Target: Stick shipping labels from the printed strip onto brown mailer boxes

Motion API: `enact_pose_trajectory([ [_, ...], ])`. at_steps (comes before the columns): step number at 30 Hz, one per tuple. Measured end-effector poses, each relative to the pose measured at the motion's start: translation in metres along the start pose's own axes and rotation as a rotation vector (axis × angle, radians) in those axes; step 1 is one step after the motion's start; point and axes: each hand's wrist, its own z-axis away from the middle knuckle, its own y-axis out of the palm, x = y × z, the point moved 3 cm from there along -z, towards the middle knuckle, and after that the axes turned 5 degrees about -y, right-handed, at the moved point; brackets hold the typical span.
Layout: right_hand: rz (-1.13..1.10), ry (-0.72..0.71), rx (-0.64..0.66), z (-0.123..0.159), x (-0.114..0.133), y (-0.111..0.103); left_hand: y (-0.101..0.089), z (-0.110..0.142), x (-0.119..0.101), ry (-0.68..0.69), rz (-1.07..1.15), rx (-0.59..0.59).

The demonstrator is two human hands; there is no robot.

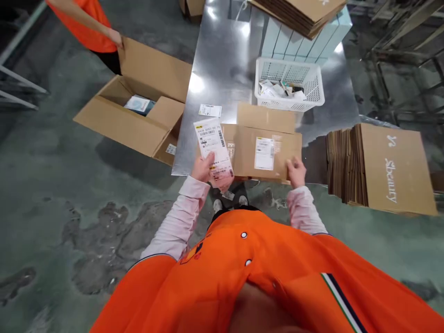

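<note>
In my left hand (pixel 204 167) is a strip of shipping labels (pixel 210 137), thumb on top, its lower end hanging past the table edge. My right hand (pixel 296 171) grips the near right corner of a flattened-looking cardboard box (pixel 248 150) at the table's front edge. One white label (pixel 264 153) is on the box's face, and a flap (pixel 266 117) lies out on its far side. The strip covers part of the box's left end. Just beyond the strip, a single loose label (pixel 210 110) rests on the metal table (pixel 225 64).
A white plastic basket (pixel 289 105) holding small items stands behind the box. Flat cartons (pixel 395 169) are stacked at the right, more (pixel 308 14) at the back on pale blue boxes (pixel 305 44). At left, a person's hand (pixel 115 37) touches a large open carton (pixel 135 125).
</note>
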Motion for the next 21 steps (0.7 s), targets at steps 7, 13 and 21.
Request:
enact_pose_trajectory([
  [7,0.315,-0.058,0.282,0.025,0.049,-0.005,0.006,0.035,0.028,0.013,-0.174,0.121],
  [13,-0.354,-0.171,0.659,0.110,0.112,0.115,0.020,0.051,0.042,-0.056,-0.300,0.303],
  [21,-0.201,-0.253,0.737,0.102,0.130,0.121,0.004,0.051,0.043,-0.006,-0.251,0.057],
])
